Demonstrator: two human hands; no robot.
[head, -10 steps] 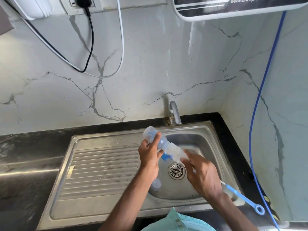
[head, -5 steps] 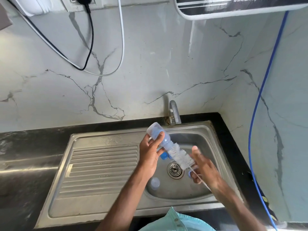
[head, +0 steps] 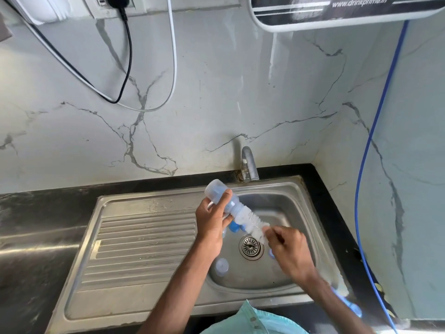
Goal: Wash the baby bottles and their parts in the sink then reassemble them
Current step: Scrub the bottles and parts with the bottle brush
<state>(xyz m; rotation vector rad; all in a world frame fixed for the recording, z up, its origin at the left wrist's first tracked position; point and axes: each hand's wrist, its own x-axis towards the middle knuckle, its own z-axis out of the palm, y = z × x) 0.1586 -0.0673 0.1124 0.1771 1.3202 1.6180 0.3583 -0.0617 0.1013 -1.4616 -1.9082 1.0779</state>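
Note:
A clear baby bottle is tilted over the sink basin, base up and to the left. My left hand grips its middle. A white bristle bottle brush sticks out of the bottle's mouth. My right hand holds the brush's stem, and the blue handle trails behind my wrist, blurred. In the basin lie a clear round cap and a blue part partly hidden under the bottle.
The steel sink has a drain at its middle and a ribbed drainboard on the left. A tap stands at the back. The black counter surrounds it. A blue hose hangs along the right wall.
The brush first came out of the bottle, showing more bristles, then went partly back in. My right hand moved away to the right and returned toward the bottle.

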